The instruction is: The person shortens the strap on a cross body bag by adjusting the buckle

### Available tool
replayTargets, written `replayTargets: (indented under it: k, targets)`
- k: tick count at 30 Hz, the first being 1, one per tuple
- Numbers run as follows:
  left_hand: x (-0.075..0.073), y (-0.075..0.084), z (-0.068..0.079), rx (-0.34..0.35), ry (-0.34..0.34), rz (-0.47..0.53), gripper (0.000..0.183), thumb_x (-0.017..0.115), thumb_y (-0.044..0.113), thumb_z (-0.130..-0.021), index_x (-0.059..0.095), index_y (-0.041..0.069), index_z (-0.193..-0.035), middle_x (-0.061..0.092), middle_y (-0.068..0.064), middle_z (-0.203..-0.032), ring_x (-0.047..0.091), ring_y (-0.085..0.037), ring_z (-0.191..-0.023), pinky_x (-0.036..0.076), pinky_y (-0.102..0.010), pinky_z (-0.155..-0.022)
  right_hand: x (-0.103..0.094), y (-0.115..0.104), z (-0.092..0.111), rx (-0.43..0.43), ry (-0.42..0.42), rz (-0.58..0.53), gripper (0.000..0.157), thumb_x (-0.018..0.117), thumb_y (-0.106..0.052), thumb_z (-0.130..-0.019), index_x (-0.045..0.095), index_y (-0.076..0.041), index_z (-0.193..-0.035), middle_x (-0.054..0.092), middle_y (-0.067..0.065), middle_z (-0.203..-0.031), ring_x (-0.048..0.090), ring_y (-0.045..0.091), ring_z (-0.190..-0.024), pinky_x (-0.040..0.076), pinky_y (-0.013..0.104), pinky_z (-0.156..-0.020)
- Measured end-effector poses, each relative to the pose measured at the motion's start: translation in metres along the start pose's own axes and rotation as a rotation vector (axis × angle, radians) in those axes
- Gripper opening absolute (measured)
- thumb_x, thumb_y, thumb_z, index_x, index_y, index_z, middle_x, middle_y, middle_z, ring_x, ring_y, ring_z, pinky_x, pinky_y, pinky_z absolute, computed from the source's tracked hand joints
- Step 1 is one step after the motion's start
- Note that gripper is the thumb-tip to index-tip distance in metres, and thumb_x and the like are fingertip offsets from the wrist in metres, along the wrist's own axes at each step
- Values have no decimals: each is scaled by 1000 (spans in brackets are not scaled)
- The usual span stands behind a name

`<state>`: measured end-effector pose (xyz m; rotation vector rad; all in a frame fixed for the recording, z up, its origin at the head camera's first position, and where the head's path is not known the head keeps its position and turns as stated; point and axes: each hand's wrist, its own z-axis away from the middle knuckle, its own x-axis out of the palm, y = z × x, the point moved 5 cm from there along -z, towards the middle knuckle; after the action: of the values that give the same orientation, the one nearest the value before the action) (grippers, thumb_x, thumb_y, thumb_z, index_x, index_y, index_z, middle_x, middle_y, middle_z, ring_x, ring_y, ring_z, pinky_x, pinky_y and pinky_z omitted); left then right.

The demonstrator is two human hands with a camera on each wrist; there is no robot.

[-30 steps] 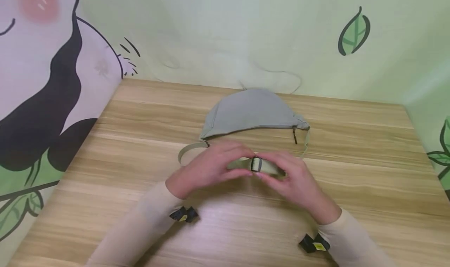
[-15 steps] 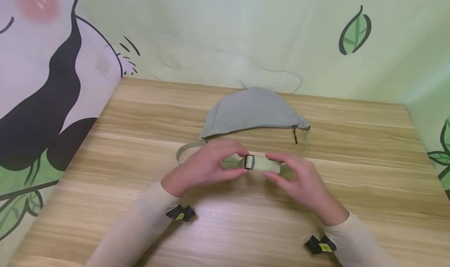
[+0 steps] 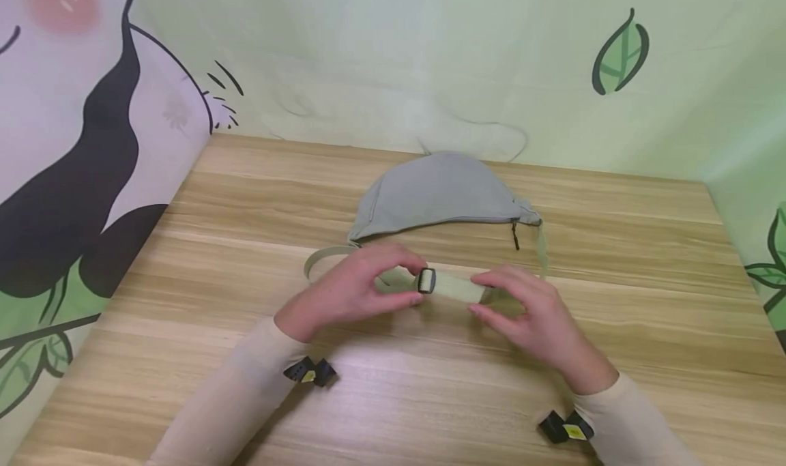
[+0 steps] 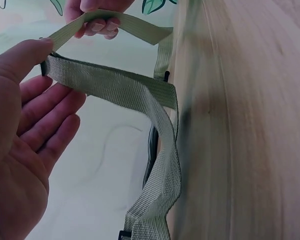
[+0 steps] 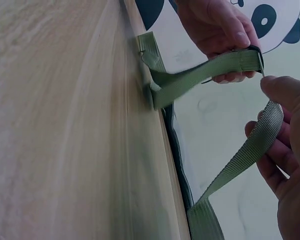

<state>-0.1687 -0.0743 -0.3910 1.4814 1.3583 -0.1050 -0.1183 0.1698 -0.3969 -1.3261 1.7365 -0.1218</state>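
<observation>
A grey crescent-shaped waist bag lies on the wooden table, its pale green webbing strap lifted in front of it. My left hand pinches the strap at a black slide buckle between thumb and fingertips. To the right, my right hand pinches the strap between thumb and index finger, a short flat stretch spanning the two hands. In the left wrist view the strap hangs in loops below the left hand. The right wrist view shows the strap running down from the right fingers.
The wooden table meets a printed wall just behind the bag. A black zipper pull hangs at the bag's right end. Strap loops lie left of the bag. Small black devices sit on both wrists.
My hands have moved apart along the strap, the left with the buckle going left and the right going right. More strap shows between them. The bag stays in place.
</observation>
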Motion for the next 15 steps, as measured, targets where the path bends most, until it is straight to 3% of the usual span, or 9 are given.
replayTargets:
  k: [4, 11, 15]
  targets:
    - [1, -2, 1, -26, -14, 26, 37, 89, 17, -92, 74, 9, -124, 79, 0, -118, 73, -14, -113, 58, -33, -106, 1, 0, -1, 9, -1, 0, 44, 89, 3, -76, 75, -2, -118, 79, 10, -106, 74, 22, -94, 55, 13, -99]
    - [0, -1, 0, -38, -22, 61, 28, 86, 17, -94, 75, 11, -119, 78, 1, -115, 73, -12, -111, 58, -32, -104, 3, 0, -2, 6, 13, -39, 28, 83, -18, -95, 76, -2, -117, 79, 10, -107, 74, 20, -96, 55, 12, -99]
    - [-2, 0, -2, -8, -11, 67, 30, 87, 16, -93, 75, 10, -120, 79, 0, -115, 73, -14, -111, 59, -32, -104, 5, -1, -4, 1, 43, -92, 27, 83, -11, -92, 76, -1, -117, 79, 13, -107, 75, 16, -97, 56, 13, -97]
